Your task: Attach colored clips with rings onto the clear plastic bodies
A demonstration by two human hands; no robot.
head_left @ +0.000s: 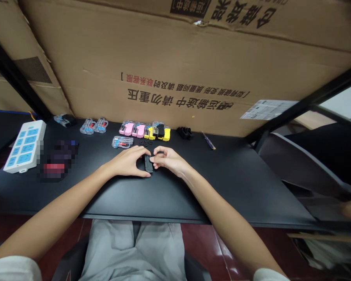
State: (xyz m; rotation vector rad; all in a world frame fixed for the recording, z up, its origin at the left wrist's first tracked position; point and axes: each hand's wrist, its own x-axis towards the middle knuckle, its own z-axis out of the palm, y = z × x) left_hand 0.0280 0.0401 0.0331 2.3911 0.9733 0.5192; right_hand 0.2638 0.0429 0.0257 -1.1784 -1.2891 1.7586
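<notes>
- The black block [148, 166] is right in front of the person, low over the table [236, 187]. Can't tell if it's actually resting on it. My guess is that the spot is for easy reach and a straight look down.
- Left hand [129, 161]: thumb at the near end, fingers at the far end, so a widish C-shaped grip around the block. Probably done like that to steady it and leave the top face free.
- Right hand [170, 160]: thumb and index narrowed in a pinch at the block's right side, near the far end. Looks like the precise hand of the two. Can't tell if there's some tiny bit between those fingertips.
- The black rings [146, 143] sit just past the hands, handy for small stuff that'd roll off easily.
- Pink cases [132, 129] and yellow cases [157, 133] are lined up near the cardboard [175, 58], grouped by colour, I'd say to save space up front.
- Clear case [122, 142] lies nearer, just beyond the left hand.
- Screwdriver [208, 141] is off to the right, out of the way but reachable.
</notes>
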